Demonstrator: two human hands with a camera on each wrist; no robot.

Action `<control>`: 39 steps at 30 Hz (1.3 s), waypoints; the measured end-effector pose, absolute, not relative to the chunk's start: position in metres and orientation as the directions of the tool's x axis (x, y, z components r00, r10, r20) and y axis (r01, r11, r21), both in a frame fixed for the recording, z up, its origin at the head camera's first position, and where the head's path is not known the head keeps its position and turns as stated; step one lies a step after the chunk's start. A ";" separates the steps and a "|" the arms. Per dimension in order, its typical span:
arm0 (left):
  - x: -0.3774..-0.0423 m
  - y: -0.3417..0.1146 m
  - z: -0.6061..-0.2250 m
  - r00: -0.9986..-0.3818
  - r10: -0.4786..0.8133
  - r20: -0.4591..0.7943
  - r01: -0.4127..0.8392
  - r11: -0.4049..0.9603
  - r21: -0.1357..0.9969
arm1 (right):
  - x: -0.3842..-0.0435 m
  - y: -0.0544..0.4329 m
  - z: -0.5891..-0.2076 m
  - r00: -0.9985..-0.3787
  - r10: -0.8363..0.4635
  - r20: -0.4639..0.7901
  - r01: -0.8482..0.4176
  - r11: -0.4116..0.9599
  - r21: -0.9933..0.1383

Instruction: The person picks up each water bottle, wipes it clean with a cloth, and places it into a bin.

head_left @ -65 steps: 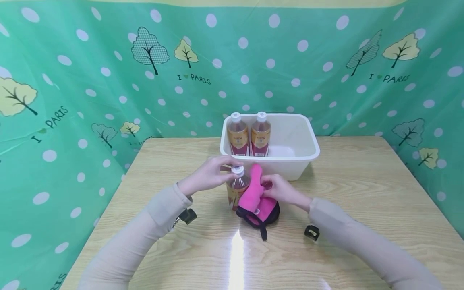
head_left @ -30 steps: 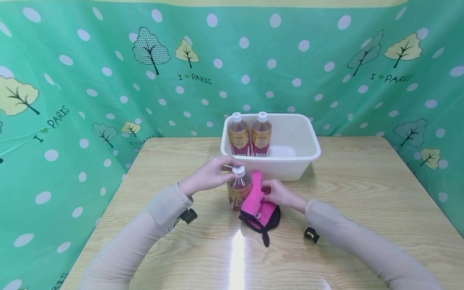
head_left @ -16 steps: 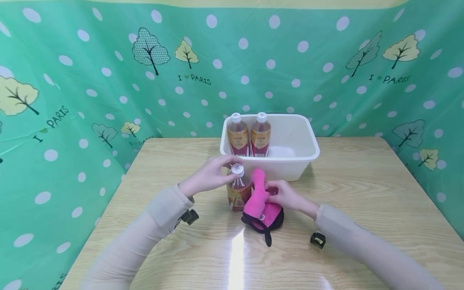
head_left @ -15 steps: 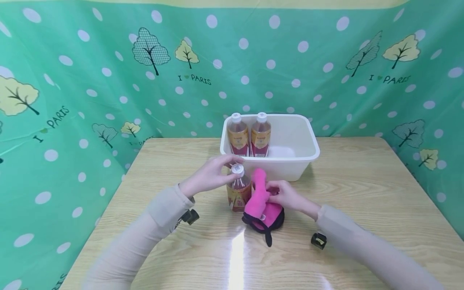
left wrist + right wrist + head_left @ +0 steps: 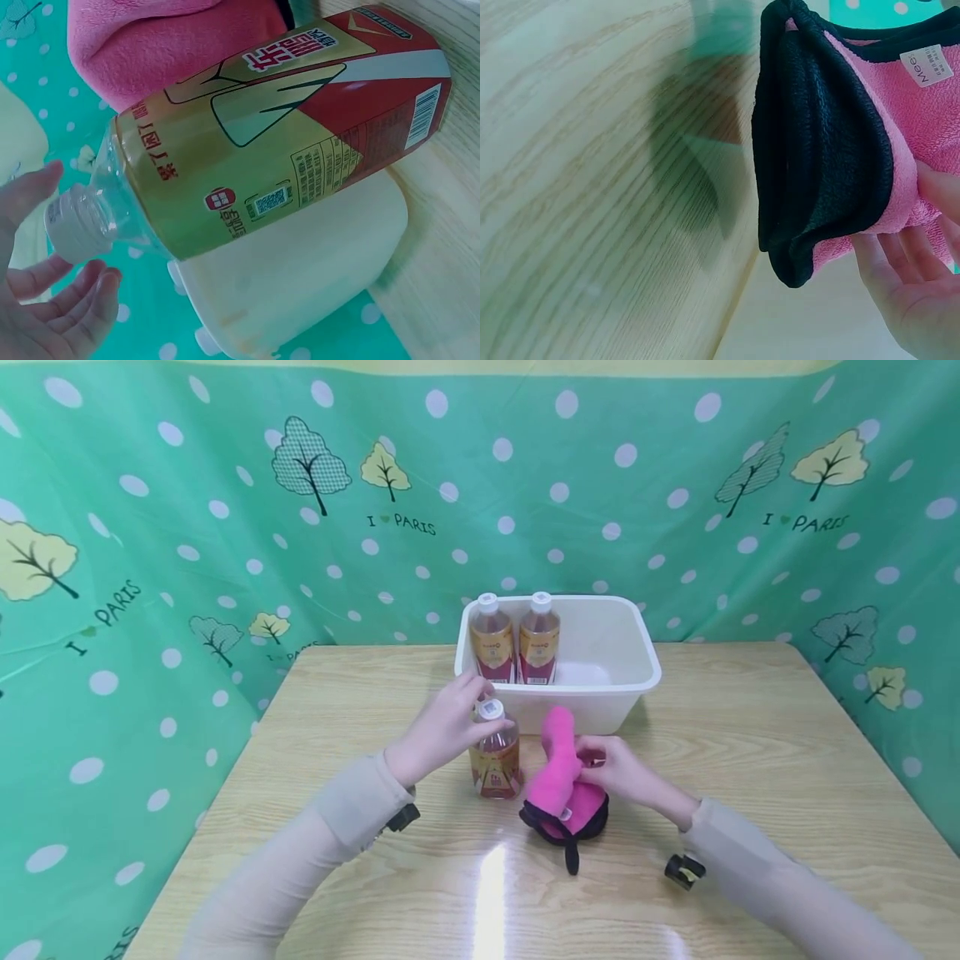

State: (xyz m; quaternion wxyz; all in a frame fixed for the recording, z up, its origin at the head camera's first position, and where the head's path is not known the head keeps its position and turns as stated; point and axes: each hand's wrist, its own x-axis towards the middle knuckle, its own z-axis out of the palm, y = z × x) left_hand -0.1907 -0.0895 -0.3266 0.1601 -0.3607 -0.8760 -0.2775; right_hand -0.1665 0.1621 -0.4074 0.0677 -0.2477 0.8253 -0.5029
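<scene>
A drink bottle (image 5: 497, 768) with a gold and red label and white cap stands upright on the table in front of a white tub. My left hand (image 5: 446, 727) is at its cap; the left wrist view shows thumb and fingers spread around the cap (image 5: 73, 225), with a gap at the thumb. Pinched between the thumb and fingers of my right hand (image 5: 615, 767) is a folded pink cloth (image 5: 557, 777) with black edging and a black hanging loop. In the right wrist view the cloth (image 5: 900, 135) shows its white tag. The cloth is apart from the bottle.
Behind the bottle stands the white tub (image 5: 611, 689), with two similar bottles (image 5: 492, 647) upright at its left side. A wooden table (image 5: 360, 693) extends around them. A green dotted curtain (image 5: 420, 485) hangs behind and at both sides.
The cloth, held in my right hand, has moved away from the bottle to the right. My left hand's fingers have loosened at the cap. The bottle remains standing in place.
</scene>
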 end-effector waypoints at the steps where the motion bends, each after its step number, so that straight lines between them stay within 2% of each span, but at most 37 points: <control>1: -0.190 -0.089 -0.327 -0.694 0.536 0.481 0.713 0.600 0.362 | -0.166 0.163 -0.407 -0.869 -0.475 0.138 -0.339 0.369 -0.865; 6: -0.190 -0.087 -0.327 -0.727 0.516 0.452 0.680 0.631 0.374 | -0.163 0.165 -0.406 -0.872 -0.469 0.144 -0.340 0.368 -0.865; 10: -0.189 -0.089 -0.326 -0.728 0.529 0.436 0.684 0.603 0.410 | -0.163 0.166 -0.407 -0.876 -0.464 0.132 -0.330 0.378 -0.865; 18: -0.192 -0.100 -0.326 -0.669 0.612 0.422 0.737 0.475 0.480 | -0.162 0.167 -0.408 -0.838 -0.484 0.252 -0.427 0.293 -0.856; 25: -0.193 -0.106 -0.324 -0.646 0.671 0.363 0.739 0.433 0.515 | -0.161 0.165 -0.403 -0.882 -0.457 0.110 -0.306 0.382 -0.872; 39: -0.194 -0.115 -0.322 -0.592 0.735 0.332 0.769 0.390 0.507 | -0.164 0.154 -0.397 -0.882 -0.464 0.087 -0.297 0.403 -0.866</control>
